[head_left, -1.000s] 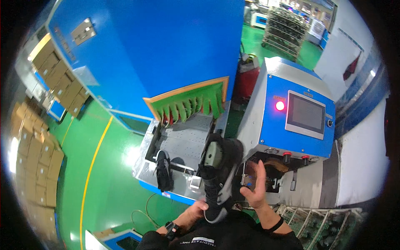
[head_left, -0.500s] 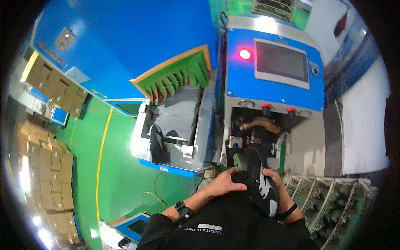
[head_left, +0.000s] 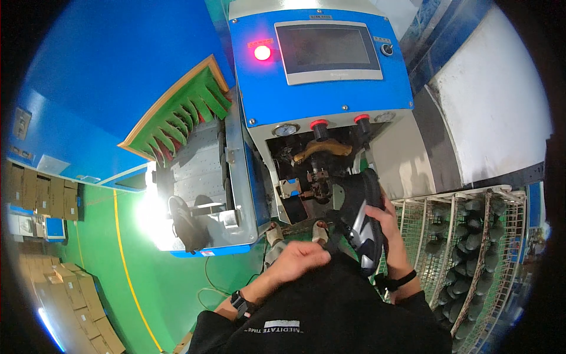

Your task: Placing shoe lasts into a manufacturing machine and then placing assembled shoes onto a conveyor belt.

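A black sneaker [head_left: 358,215] with grey and white side panels is held in front of the blue machine's opening. My right hand [head_left: 384,217] grips it from the right, thumb across its side. A grey-green shoe last [head_left: 338,197] shows at the shoe's opening. My left hand [head_left: 300,259] is closed beside the shoe's lower left, its fingertips at a black strip by the shoe; what they pinch is hidden. Beyond the sneaker, the machine's opening holds a brown curved pad [head_left: 323,150] above a dark metal clamp [head_left: 320,186].
The machine's blue panel [head_left: 324,100] carries a screen and a lit red lamp [head_left: 262,53]. On the left, a conveyor [head_left: 197,159] under green flaps [head_left: 183,118] bears another dark shoe [head_left: 186,224]. A wire rack [head_left: 418,236] of grey lasts stands right; cardboard boxes [head_left: 76,295] are stacked far left.
My view has swung to the right. My left hand has come off the last and closed lower down by the shoe. The sneaker has turned slightly in my right hand.
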Tool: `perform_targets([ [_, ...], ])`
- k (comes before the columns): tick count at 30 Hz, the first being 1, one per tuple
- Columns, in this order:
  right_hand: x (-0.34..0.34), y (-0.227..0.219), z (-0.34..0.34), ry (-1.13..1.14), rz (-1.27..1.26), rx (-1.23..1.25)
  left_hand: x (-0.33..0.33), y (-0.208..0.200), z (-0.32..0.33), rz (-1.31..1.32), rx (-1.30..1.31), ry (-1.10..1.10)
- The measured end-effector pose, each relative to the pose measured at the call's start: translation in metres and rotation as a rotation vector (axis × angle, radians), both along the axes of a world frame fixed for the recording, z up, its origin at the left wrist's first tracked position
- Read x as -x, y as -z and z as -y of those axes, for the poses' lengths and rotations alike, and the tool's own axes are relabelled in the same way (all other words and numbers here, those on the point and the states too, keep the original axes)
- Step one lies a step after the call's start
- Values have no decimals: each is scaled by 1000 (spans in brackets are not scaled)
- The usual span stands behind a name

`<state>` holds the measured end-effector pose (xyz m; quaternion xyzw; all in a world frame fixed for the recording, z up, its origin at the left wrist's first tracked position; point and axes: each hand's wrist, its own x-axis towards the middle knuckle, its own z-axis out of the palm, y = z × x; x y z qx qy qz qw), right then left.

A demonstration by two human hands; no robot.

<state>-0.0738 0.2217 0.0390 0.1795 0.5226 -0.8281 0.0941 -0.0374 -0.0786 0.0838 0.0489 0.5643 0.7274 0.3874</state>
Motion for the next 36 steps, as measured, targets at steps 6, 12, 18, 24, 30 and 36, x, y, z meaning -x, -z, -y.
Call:
perform_targets([
  [6,52,-10,30,-188,-341,-1026,30,71,15,283,67,-304],
  [12,93,-36,97,-560,-16,-1501,55,116,21,433,68,-496],
  [18,124,7,107,-451,-145,-1792,62,130,17,531,-45,-523],
  [24,121,-1,129,-515,38,-1763,65,162,26,503,-58,-496],
  [30,104,-1,128,-381,-85,-1776,69,145,24,652,68,-372],
  [36,65,11,116,-101,-379,-1865,71,136,11,468,41,-122],
])
